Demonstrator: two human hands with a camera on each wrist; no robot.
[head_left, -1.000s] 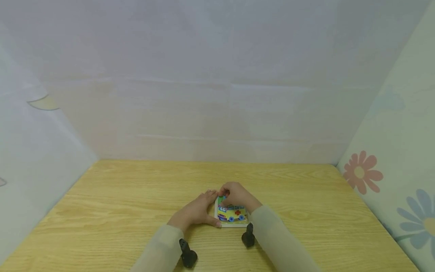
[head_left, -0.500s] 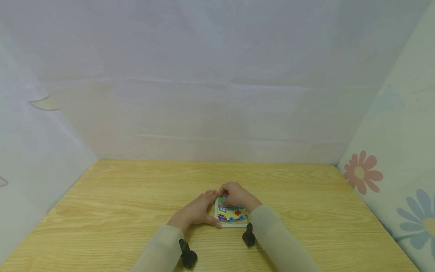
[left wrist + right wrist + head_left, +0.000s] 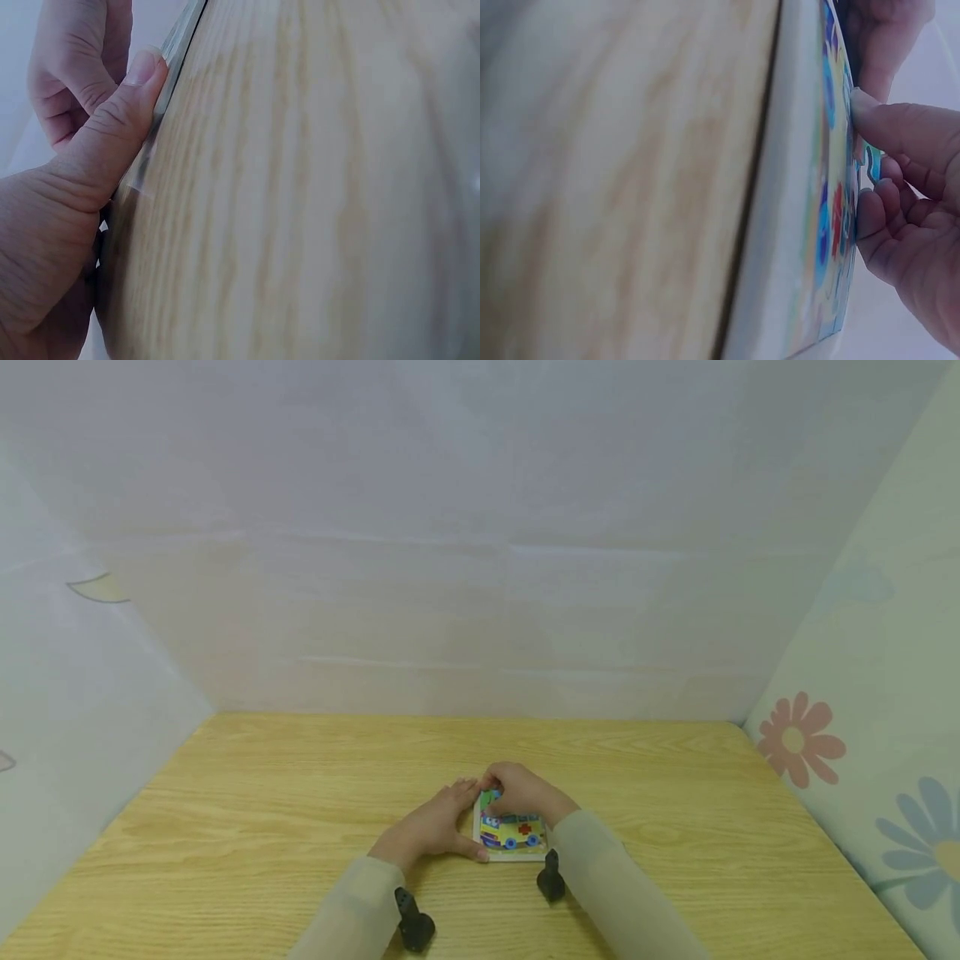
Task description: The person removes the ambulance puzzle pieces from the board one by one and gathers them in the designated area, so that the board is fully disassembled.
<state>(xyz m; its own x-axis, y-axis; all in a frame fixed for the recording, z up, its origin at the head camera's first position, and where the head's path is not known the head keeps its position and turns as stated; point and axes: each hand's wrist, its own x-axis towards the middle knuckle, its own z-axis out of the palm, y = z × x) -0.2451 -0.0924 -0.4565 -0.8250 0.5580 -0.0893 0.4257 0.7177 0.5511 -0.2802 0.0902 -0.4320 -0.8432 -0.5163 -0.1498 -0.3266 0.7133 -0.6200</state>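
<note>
A small picture jigsaw puzzle in a white frame lies on the wooden table, showing a yellow ambulance with a red cross. My left hand rests along the frame's left side, fingers straight toward the far corner. Its thumb presses on the near left corner. Over the puzzle's far left part, my right hand has its thumb and fingers bent together. In the right wrist view, a blue-green puzzle piece stands tilted up between thumb and fingertips; the right hand hides much of the puzzle's upper part.
The wooden table stretches out around the puzzle. Pale cloth walls enclose the back and both sides; the right wall carries printed flowers. Black wrist devices sit at both sleeves.
The puzzle and left hand stay in place. My right hand has shifted only very slightly at the puzzle's far left corner.
</note>
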